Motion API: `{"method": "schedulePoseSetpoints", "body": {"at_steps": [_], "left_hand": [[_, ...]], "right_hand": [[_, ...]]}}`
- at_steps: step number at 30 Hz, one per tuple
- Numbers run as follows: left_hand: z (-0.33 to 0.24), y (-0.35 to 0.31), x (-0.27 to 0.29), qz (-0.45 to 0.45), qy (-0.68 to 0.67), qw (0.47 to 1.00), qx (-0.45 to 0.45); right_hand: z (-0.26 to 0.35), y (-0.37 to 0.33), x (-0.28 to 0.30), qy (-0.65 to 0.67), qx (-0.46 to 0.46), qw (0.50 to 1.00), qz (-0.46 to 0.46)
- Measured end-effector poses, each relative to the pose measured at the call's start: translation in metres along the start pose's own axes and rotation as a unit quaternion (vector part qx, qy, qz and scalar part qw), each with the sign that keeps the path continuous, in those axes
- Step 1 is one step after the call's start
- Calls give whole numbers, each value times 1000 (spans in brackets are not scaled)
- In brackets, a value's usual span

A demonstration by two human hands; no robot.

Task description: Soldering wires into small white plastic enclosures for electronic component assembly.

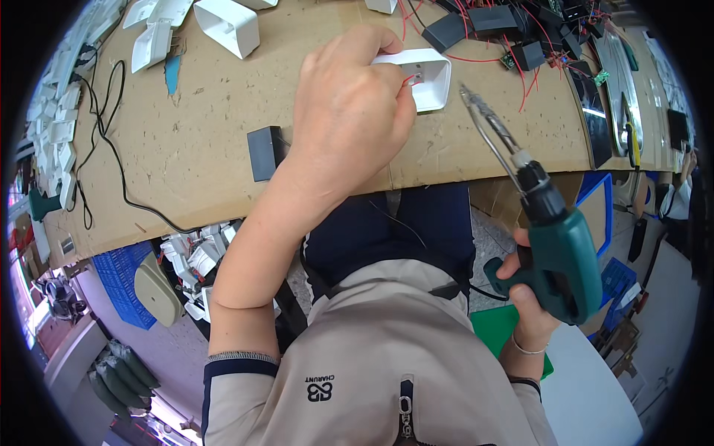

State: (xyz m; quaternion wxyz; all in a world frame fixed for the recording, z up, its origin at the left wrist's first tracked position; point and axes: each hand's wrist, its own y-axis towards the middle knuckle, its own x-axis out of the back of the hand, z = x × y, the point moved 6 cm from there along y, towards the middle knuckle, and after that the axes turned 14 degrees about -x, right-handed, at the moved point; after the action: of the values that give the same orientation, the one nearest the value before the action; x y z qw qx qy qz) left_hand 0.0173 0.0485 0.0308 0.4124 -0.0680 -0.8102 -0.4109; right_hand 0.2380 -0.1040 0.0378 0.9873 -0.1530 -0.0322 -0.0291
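Observation:
My left hand (353,108) reaches over the table to a white plastic housing (439,83), an open box lying with its hollow showing. Its fingers are bent together at the box's left side, and a short red wire (408,80) comes out from the thumb and fingertip. Small metal contacts show inside the housing near the wire. Off the table's front edge, my right hand (525,291) is wrapped round the handle of a green soldering gun (569,260). The gun's metal tip (468,95) points up and left, apart from the housing.
Black boxes with red wires (494,21) crowd the far right. A single black box (264,153) sits left of my forearm. More white housings (227,28) lie at the far left. A black cable (111,141) crosses the left side. Below stands a blue crate (125,286).

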Motion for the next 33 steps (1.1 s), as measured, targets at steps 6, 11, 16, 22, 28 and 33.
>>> {"method": "schedulePoseSetpoints", "body": {"at_steps": [6, 11, 16, 22, 28, 33], "left_hand": [[-5, 2, -5, 3, 55, 998, -8], [-8, 2, -6, -3, 90, 996, -9], [-9, 1, -11, -38, 87, 995, -21], [-10, 1, -13, -42, 89, 995, -23], [-12, 3, -11, -19, 105, 994, -10], [-11, 3, -11, -6, 114, 993, -4]], "right_hand": [[-4, 4, -2, -27, -2, 1000, 5], [-6, 9, -1, -80, -3, 996, 28], [-4, 15, -2, -63, -18, 997, 33], [1, 24, -2, -57, -5, 998, 16], [0, 26, 2, -64, -2, 998, 6], [2, 31, -1, -86, 9, 996, 17]]}}
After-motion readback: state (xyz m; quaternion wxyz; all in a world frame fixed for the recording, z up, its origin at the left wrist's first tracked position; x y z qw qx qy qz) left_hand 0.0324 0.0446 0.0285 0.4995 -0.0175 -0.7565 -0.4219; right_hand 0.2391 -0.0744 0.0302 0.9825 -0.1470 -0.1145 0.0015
